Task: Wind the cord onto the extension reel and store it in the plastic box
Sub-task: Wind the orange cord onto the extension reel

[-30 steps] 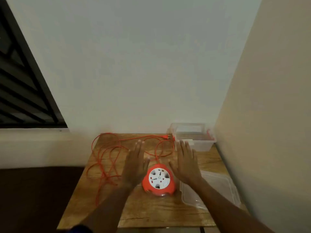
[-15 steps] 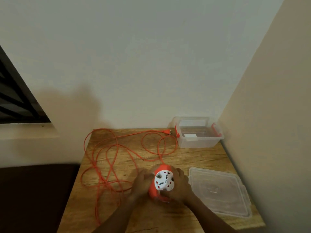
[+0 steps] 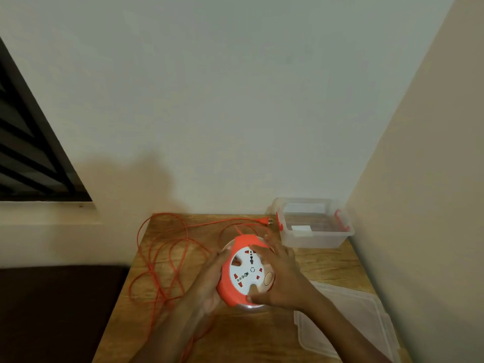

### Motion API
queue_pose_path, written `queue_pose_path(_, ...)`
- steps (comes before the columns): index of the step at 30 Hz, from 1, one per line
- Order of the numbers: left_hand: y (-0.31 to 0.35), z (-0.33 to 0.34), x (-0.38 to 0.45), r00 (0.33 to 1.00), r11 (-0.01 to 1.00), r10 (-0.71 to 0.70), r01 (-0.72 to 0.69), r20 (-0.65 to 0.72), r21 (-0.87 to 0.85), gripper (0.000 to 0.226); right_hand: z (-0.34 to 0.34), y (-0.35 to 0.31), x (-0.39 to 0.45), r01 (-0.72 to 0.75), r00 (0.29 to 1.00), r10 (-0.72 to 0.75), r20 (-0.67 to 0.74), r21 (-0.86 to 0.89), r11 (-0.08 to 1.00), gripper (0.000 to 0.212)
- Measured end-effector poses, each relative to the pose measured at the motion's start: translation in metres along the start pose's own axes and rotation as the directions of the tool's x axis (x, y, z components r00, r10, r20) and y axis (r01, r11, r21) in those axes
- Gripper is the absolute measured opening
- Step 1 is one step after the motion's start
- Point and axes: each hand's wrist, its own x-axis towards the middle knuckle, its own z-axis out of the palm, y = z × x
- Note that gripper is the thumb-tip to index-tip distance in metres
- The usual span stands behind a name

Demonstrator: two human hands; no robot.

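The orange extension reel with a white socket face is lifted off the wooden table, tilted toward me. My left hand cups its left side and underside. My right hand grips its right rim, thumb on the white face. The orange cord lies in loose loops over the table's left half, and its plug rests at the back beside the plastic box. That clear box with red latches stands open in the back right corner.
The clear box lid lies flat on the table's right front. Walls close in at the back and right. A dark surface sits left of the table, below a window.
Both hands went from hovering open above the reel to gripping it, then raised and tilted it off the table. The camera view shifted closer.
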Motion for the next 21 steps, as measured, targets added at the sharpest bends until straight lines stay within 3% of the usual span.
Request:
queue_pose_path(4, 0.019, 0.003, -0.014, 0.999, 1.0, 0.024, -0.025, 0.038, 0.009, 0.051, -0.013, -0.012, 0.004, 0.103, 0.993, -0.107, -0.042, -0.076, 0.992, 0.108)
queue_pose_path(13, 0.061, 0.014, -0.025, 0.98, 0.955, 0.148, -0.177, 0.136, 0.238, 0.026, -0.028, -0.023, 0.007, 0.193, 0.98, -0.198, -0.011, -0.172, 0.966, 0.107)
queue_pose_path(18, 0.075, 0.014, -0.02, 0.953, 0.919, 0.264, -0.295, 0.15, 0.262, 0.042, -0.032, -0.036, 0.006, 0.243, 0.965, -0.261, -0.014, -0.318, 0.917, 0.084)
queue_pose_path(21, 0.081, 0.015, -0.017, 0.936, 0.917, 0.311, -0.341, 0.166, 0.204, 0.037, -0.032, -0.049, 0.005, 0.269, 0.948, -0.316, -0.033, -0.446, 0.854, 0.061)
